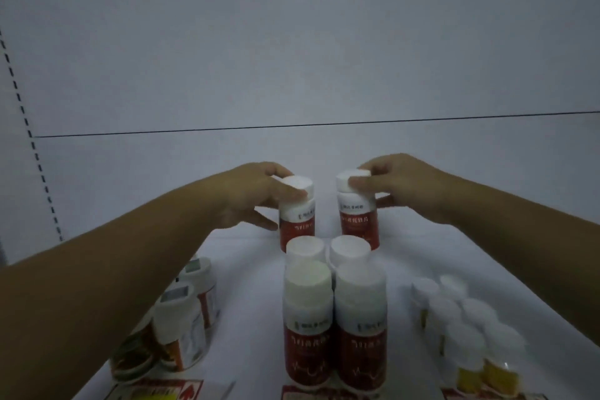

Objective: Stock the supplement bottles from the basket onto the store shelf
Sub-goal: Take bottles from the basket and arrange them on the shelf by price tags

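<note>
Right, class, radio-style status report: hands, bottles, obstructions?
Left hand grips left rear bottle by its cap; right hand grips right rear bottle likewise. Both upright behind four red-labelled bottles. Yellow bottles, jars well aside.

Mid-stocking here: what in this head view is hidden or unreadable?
- Basket: outside the head view.
- Middle red bottles: bodies hidden behind front red bottles.
- Back red bottles: labels blurred, caps partly covered by left hand and right hand.
- Yellow bottles: blurred, count unclear.
- Price tags: cut by bottom edge.
</note>
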Motion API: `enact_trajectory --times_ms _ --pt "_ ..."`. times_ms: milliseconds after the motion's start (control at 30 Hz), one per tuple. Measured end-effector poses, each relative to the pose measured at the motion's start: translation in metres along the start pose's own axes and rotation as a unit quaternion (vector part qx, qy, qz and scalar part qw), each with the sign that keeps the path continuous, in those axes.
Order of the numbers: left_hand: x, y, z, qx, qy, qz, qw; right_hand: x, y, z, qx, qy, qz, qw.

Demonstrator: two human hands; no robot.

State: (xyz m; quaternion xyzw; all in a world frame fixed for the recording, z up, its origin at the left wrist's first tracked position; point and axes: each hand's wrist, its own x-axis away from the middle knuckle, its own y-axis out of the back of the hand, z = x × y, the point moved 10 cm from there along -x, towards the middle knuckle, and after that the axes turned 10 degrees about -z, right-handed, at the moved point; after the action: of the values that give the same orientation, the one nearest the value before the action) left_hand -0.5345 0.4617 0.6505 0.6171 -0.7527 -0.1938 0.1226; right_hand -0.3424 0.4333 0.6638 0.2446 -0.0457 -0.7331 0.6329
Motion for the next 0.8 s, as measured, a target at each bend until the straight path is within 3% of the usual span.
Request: enact_trajectory --times_ms 267,500,567,700,800 --pt "-0.014 -0.034 0.048 -0.034 0.097 0.081 0.991 0.004 -0.047 -0.051 0.003 -0.046 0.136 0.990" --pt "-0.004 -0.038 0.048 -0.039 0.104 0.035 0.993 0.007 -0.056 -0.061 -0.009 -0.059 0.168 0.984" --pt "0.002 -0.027 0.032 -0.057 0.065 -0.050 0.995 0.010 -0.054 -0.060 -0.008 -0.054 0.158 0.986" --pt "0.042 -0.002 -0.033 -0.035 -0.119 -0.225 0.967 0.013 -0.025 -0.052 -0.006 -0.040 0.071 0.997" --pt "0.090 -0.018 -0.067 0.058 -0.218 -0.218 0.950 0.027 0.017 -0.055 0.002 -0.056 -0.020 0.998"
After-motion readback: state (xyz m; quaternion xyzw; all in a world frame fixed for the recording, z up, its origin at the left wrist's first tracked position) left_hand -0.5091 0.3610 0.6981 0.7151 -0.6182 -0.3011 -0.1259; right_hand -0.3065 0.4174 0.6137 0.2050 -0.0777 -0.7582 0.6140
